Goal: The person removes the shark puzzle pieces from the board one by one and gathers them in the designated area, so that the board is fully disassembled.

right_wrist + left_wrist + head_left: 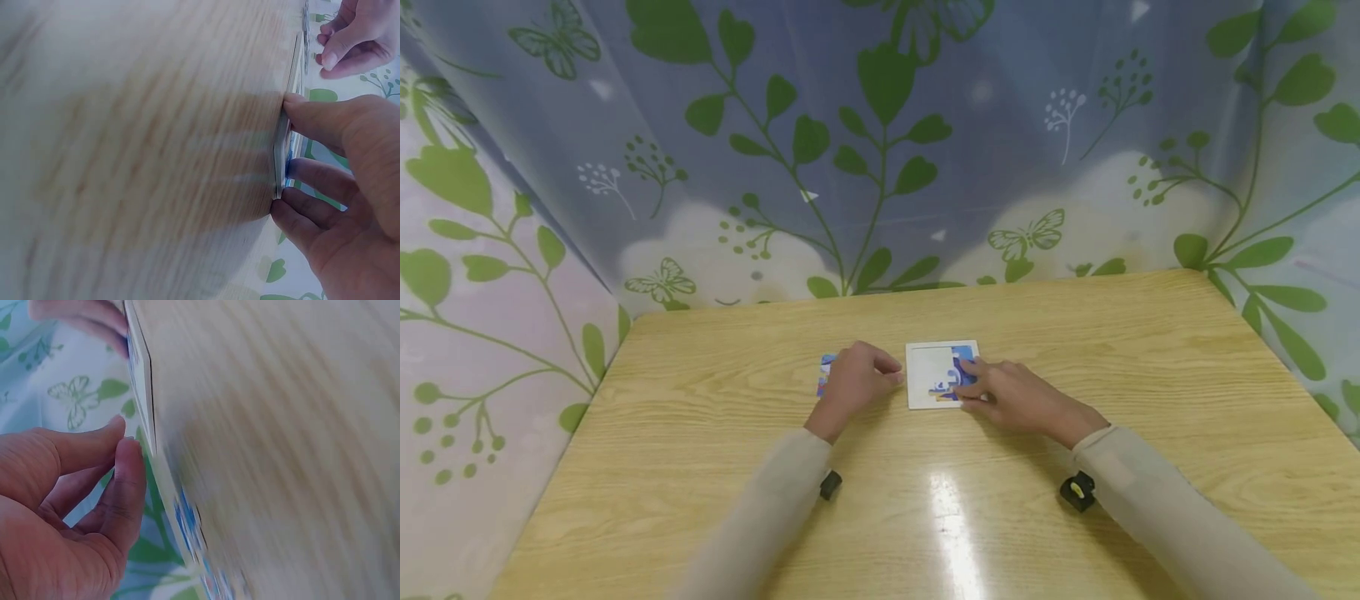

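A square white puzzle tray [928, 367] lies on the table, with blue jigsaw pieces [956, 379] filling its right part. My right hand [1018, 398] holds the tray at its right side. In the right wrist view its thumb [300, 109] is at the tray's edge, one finger reaches over the pieces, and others lie at the corner. Left of the tray my left hand [857, 379] hovers with loosely bent fingers, thumb and forefinger tips close together; no piece shows between them. Loose colourful pieces [824, 367] lie partly hidden behind it.
The wooden table [737, 358] ends at the back against a curtain [820, 167] printed with leaves and butterflies. Dark wrist cameras [1078, 492] sit below both sleeves. In the left wrist view, loose pieces [189, 522] show along the table surface.
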`<state>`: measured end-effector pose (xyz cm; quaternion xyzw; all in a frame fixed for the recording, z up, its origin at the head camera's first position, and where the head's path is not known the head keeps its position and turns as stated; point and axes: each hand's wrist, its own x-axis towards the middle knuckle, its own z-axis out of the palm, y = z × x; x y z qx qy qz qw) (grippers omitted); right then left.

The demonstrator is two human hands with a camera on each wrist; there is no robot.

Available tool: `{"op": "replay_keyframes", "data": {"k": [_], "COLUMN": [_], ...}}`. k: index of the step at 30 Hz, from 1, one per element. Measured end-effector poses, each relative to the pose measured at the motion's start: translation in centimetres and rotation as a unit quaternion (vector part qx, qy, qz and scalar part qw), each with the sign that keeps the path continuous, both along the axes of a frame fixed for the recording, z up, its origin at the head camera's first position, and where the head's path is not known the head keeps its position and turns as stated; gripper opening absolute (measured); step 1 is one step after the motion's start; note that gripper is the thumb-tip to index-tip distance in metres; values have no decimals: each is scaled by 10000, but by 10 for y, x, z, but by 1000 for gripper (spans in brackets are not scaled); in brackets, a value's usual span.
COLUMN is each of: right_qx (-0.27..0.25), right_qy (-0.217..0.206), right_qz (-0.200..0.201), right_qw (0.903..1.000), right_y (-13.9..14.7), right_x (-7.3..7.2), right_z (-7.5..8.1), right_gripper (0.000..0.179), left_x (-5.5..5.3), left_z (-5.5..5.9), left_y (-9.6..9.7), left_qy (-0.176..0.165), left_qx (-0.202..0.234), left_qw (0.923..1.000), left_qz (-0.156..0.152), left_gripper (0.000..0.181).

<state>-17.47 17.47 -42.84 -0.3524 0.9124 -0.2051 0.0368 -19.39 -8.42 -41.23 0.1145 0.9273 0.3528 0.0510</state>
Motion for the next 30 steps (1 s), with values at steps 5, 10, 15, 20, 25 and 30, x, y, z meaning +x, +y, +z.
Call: {"op": "replay_keyframes", "data": {"k": [5,10,15,20,25,30], "right_qx": [-5,2,-79,-54,-188,-351], "right_qy": [-28,-52,-44,-128,-258,-277], "right_qz": [-26,-55,16,47,-4,4], "right_qw": [10000,10000,10000,9999,9995,9990], "right_y": [0,0,1,5,12,14], "right_x": [0,0,0,1,3,3], "right_z": [1,1,1,3,4,1], "right_gripper": [28,28,27,25,25,25], "left_x": [3,5,5,6,5,4], "left_z": [-2,-6,-7,-7,-7,-6], "left_y": [18,32,40,41,42,43], "left_qy": [-59,-179,-96,-199,-216,-214], "left_qx": [104,-17,-196,-264,-254,-266], "left_qw": [9991,9977,9965,9968,9971,9973], "left_qz": [-404,-653,-801,-723,-687,-649], "left_gripper": [12,14,16,15,16,16]}}
